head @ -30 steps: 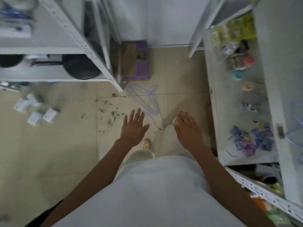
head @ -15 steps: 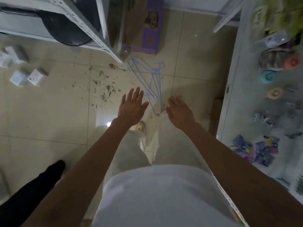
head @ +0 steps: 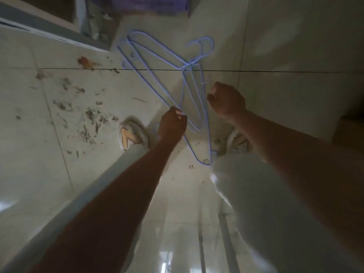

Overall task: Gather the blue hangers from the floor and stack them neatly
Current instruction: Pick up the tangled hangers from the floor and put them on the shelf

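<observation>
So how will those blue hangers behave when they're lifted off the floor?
The blue hangers look thin and wiry, so probably light and slightly springy. They overlap with hooks crossed, so lifting one where the left hand pinches will likely drag others along.

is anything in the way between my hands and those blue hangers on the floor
Nothing visible is. The left hand already pinches a wire of the blue hangers, and the right hand is curled right beside their wires, contact unclear.
</observation>
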{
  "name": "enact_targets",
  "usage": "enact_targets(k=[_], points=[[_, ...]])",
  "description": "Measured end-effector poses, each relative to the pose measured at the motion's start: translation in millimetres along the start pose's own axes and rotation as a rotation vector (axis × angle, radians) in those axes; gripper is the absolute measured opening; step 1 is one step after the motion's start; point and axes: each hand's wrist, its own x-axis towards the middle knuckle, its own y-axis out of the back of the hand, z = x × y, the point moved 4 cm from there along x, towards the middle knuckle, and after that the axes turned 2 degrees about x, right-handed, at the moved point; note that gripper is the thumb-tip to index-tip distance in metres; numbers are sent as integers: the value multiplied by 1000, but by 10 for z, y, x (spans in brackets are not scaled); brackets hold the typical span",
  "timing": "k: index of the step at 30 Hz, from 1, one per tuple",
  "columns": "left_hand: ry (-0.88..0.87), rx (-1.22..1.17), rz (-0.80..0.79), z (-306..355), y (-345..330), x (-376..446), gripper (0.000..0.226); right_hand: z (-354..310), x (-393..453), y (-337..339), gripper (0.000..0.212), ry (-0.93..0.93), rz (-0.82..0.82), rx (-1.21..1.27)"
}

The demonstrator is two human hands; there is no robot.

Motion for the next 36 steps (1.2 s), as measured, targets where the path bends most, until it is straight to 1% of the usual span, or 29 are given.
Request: enact_targets(k=[2,4,6,8,10,11,14,15,16,18,19,20,21,23,24,25,27,28,29,30,31,32,33,34,36], points=[[102,-35,53,-147,-217,499,27,7,445,-275,34,-45,40,92],[175,-8,112,-304,-397,876,29,-24,740,-561,34,-121,64,176],[174,52,199,-427,-477,1122,33,-98,881,-832,30,-165,136,181],[168,100,271,-521,-460,1272,34,-216,910,-1002,25,-145,216,164],[154,121,254,-616,-439,1328,35,-292,856,-1112,22,-118,221,202],[145,128,217,-656,-443,1320,36,-294,839,-1149,22,-122,172,227],[151,94,92,-825,-323,1121,39,-379,661,-1203,27,-139,-131,359],[141,75,45,-867,-275,1032,38,-435,552,-1164,30,-133,-176,406],[130,67,-13,-883,-216,938,38,-497,432,-1114,30,-125,-187,437],[136,53,-114,-890,-43,721,37,-669,170,-1000,24,-113,-172,479],[161,19,-123,-869,78,576,35,-773,31,-921,18,-110,-156,501],[189,-11,-91,-817,211,400,31,-877,-112,-835,11,-114,-160,525],[209,-20,-28,-736,357,228,29,-975,-249,-747,10,-117,-175,524],[218,-9,103,-533,638,-51,29,-1177,-499,-592,22,-48,-196,469],[191,-42,112,-418,719,-126,29,-1273,-590,-552,25,3,-219,442],[171,-163,79,-303,778,-154,28,-1355,-657,-531,29,41,-251,433],[250,-572,-71,-121,774,-112,27,-1419,-677,-520,35,44,-314,502],[266,-728,-127,-86,749,-64,28,-1384,-628,-530,36,-24,-344,635],[254,-813,-152,-57,747,3,31,-1298,-536,-555,38,-112,-322,769],[244,-854,-142,-43,748,90,35,-1146,-414,-596,43,-222,-226,835],[241,-885,-101,-63,762,213,38,-980,-287,-650,45,-313,-78,809],[240,-935,-53,-90,798,332,40,-832,-155,-724,44,-367,79,709],[217,-991,-6,-122,849,455,44,-730,-12,-804,42,-380,194,533],[173,-1035,32,-158,892,562,47,-695,151,-920,40,-344,238,376],[91,-1051,63,-248,989,621,42,-715,465,-1239,47,-249,187,169]])
